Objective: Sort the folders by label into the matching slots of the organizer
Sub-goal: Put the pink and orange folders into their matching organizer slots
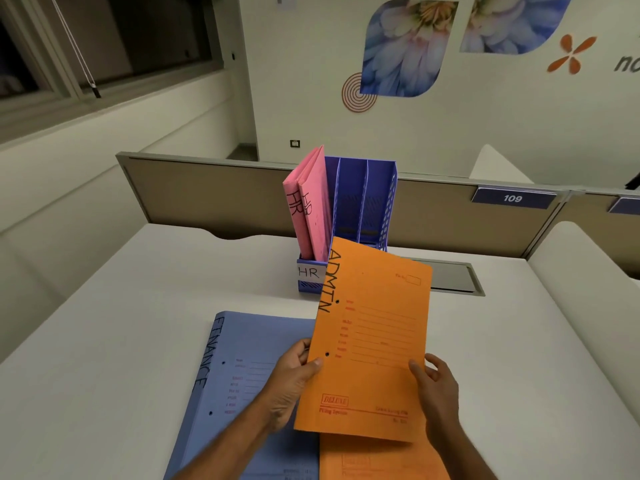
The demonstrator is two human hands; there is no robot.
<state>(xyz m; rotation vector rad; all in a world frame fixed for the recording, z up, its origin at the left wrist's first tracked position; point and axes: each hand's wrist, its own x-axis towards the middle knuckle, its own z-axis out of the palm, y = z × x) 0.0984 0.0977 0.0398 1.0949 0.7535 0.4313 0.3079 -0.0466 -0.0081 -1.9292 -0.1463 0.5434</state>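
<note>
So both hands are on an orange folder marked ADMIN down its left edge, holding it up off the white desk, tilted a bit with its top corner leaning toward the far side. The left hand pinches the folder's left edge low down, thumb on the front and fingers tucked behind. The right hand has the right edge, thumb on the front face and the other fingers curled around the back. Under it, flat on the desk, there's a blue folder with FINANCE written along its spine on the left side, and a second orange folder lying at the near edge, mostly covered by the one being held. Farther back in the middle of the desk stands a blue organizer with upright slots. Its leftmost slot has a white HR tag on the front and two pink folders marked HR standing in it, leaning left. The slots to the right of that look empty; their tags are hidden behind the raised folder.
</note>
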